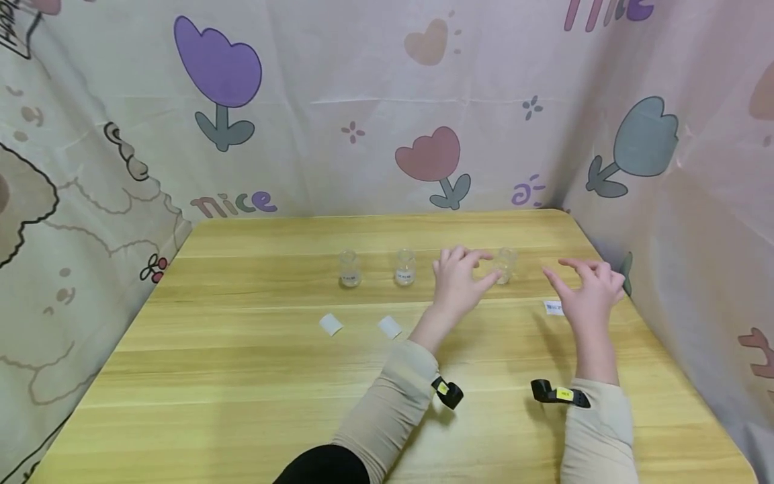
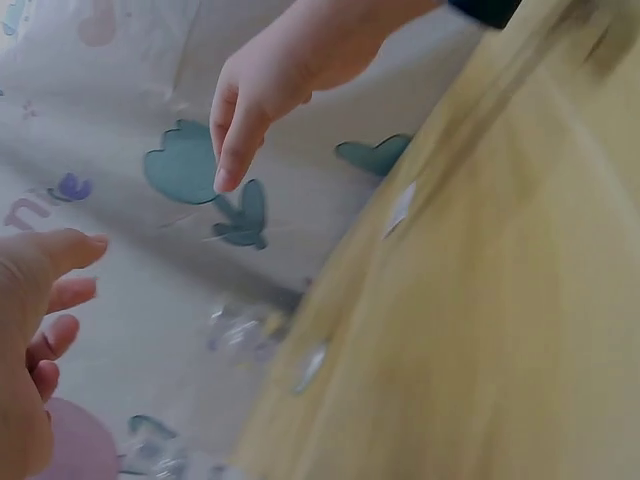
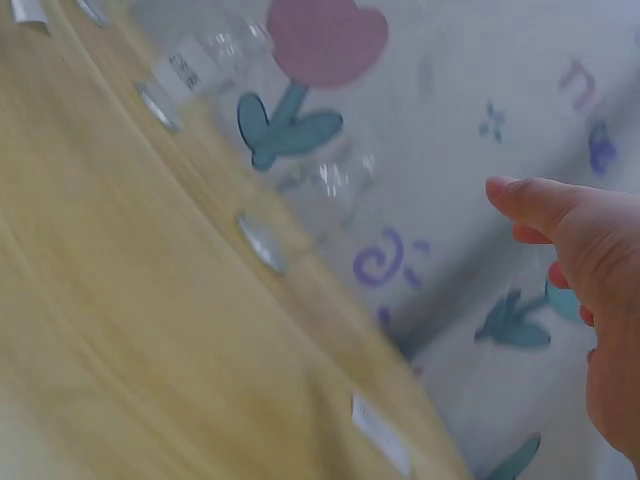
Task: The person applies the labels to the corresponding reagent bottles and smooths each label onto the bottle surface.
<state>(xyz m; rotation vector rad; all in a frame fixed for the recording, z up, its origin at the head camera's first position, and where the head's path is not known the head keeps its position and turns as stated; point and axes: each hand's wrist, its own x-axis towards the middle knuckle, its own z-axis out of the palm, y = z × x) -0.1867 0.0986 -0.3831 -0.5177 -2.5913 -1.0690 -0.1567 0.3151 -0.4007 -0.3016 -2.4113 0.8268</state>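
My left hand (image 1: 458, 281) reaches over the table, thumb and fingers spread apart and holding nothing. Just past its fingertips stands a small clear glass bottle (image 1: 506, 264); in the right wrist view that bottle (image 3: 335, 195) shows bare glass with no sticker on the side facing the camera. Above the right part of the table hovers my right hand (image 1: 588, 294), its thumb and index finger apart with nothing between them. A small white printed label (image 1: 553, 308) lies by that hand, partly covered by it in the head view.
Two more glass bottles, one at the left (image 1: 349, 270) and one nearer the middle (image 1: 405, 269), stand upright with white printed labels on them. In front of these lie two white paper pieces (image 1: 330, 324). A patterned curtain (image 1: 338, 161) encloses the wooden table (image 1: 211, 376).
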